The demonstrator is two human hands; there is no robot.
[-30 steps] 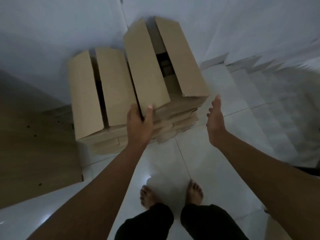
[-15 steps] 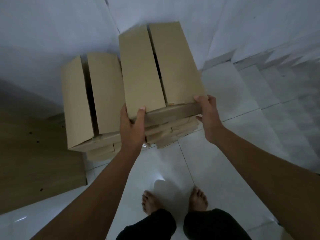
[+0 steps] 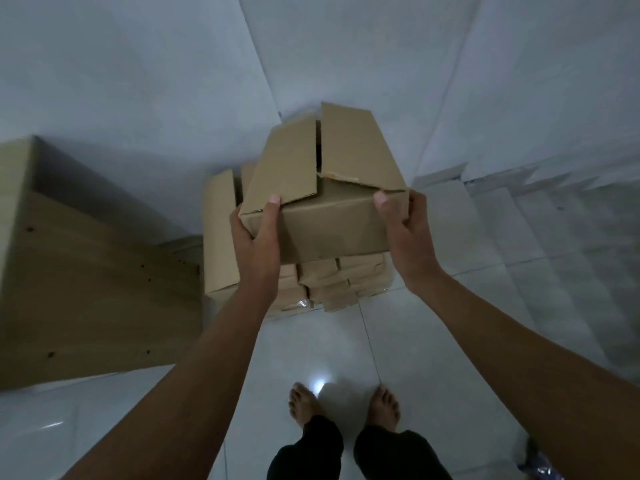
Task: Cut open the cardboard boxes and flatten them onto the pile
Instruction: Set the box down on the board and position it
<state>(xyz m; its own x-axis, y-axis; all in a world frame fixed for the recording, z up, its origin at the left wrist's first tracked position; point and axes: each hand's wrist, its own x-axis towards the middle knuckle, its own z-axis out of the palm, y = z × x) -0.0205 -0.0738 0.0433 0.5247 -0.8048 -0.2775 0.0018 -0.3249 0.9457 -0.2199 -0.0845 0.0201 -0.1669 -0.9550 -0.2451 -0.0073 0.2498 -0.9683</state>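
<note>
A: Where is the cardboard box (image 3: pixel 332 226)?

B: Up off the stack, held between both hands in front of the person. It is plain brown corrugated board, rectangular, with a smooth matt front face. Its two long top flaps are loose: the left one lies slanted over the opening, the right one stands half raised, and a dark slot shows between them.

A: And the grip on each side?

B: The left hand (image 3: pixel 254 244) wraps the box's lower left corner, thumb laid up the front face with its tip at the flap's edge. The right hand (image 3: pixel 405 233) clasps the right end, thumb on the front near the top corner, fingers curled round the side. Both hold the box firmly.

A: What lies beneath it?

B: A second box (image 3: pixel 221 233) of the same brown board, its flaps parted, sits on the pile (image 3: pixel 343 282) of flattened cardboard, whose layered edges look ragged and uneven. All of it rests on the floor (image 3: pixel 311 348), glossy pale tile with thin grout lines and a small bright reflection near the bare feet.

A: Anything to the side?

B: A wooden panel (image 3: pixel 86 282) on the left, light grained, dotted with small dark holes. Pale tiled stairs (image 3: pixel 540 237) lie on the right.
</note>
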